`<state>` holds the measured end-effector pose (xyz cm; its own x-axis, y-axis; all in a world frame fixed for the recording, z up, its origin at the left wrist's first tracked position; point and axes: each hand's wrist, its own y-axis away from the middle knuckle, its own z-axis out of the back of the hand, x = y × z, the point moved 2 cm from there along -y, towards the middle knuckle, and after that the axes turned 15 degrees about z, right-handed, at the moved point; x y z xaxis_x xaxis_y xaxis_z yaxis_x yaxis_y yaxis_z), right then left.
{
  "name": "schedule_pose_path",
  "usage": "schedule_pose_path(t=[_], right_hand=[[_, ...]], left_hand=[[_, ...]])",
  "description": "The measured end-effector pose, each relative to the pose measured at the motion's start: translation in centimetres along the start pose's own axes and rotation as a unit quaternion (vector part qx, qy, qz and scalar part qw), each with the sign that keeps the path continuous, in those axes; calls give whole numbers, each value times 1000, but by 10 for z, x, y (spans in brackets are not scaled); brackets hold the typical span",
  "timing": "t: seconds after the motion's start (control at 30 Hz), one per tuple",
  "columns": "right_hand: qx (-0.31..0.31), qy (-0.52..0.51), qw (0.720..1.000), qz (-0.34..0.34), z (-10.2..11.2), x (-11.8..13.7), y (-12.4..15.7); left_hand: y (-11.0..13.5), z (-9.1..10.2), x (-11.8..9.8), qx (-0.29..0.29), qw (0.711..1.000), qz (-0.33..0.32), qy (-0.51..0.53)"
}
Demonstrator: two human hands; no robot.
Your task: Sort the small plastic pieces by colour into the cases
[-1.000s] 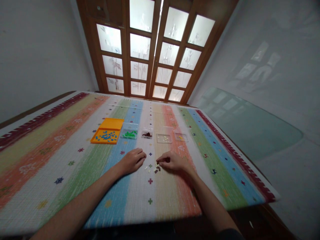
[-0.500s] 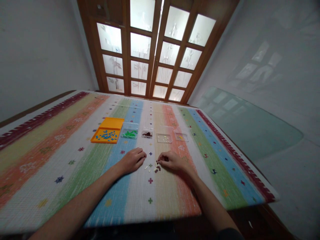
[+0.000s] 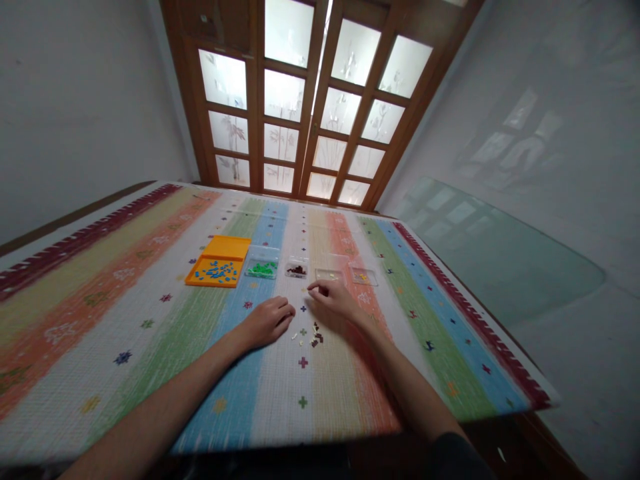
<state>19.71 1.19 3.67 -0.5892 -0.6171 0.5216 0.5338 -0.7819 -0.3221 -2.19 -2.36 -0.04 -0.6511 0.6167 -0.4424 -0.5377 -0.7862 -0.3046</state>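
My left hand (image 3: 271,320) rests on the striped cloth with its fingers curled in; anything inside them is hidden. Right of its fingertips lies a small loose group of tiny pieces, with dark brown pieces (image 3: 317,340) on the right and cream pieces (image 3: 295,337) on the left. My right hand (image 3: 334,300) hovers beyond this group, thumb and fingers pinched together; what they hold, if anything, is too small to make out. Ahead of its fingertips stands a clear box of dark brown pieces (image 3: 297,270). A clear box with cream pieces (image 3: 329,275) is partly hidden behind the hand.
An open orange case (image 3: 233,248) with blue pieces stands at the left of the row. Beside it is a clear box of green pieces (image 3: 262,269). A clear box with yellow pieces (image 3: 364,276) ends the row at the right. The patterned tablecloth (image 3: 280,413) covers the table.
My right hand has lifted off the small group of pieces and moved forward, towards the row of boxes. My left hand stays in place. The view has shifted slightly.
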Motion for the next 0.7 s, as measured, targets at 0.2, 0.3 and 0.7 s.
schedule_pose_path(t=[0.2,0.3,0.7], right_hand=[[-56,97,993,-41,-13,-1,-57],[-53,121,990,-57,-22,0,-73],[-5,32,999,-3,-6,-9,-33]], left_hand=[[0,2,-2,3,1000,3,2],[0,2,-3,3,1000,6,6],[0,1,-2,2,1000,0,0]])
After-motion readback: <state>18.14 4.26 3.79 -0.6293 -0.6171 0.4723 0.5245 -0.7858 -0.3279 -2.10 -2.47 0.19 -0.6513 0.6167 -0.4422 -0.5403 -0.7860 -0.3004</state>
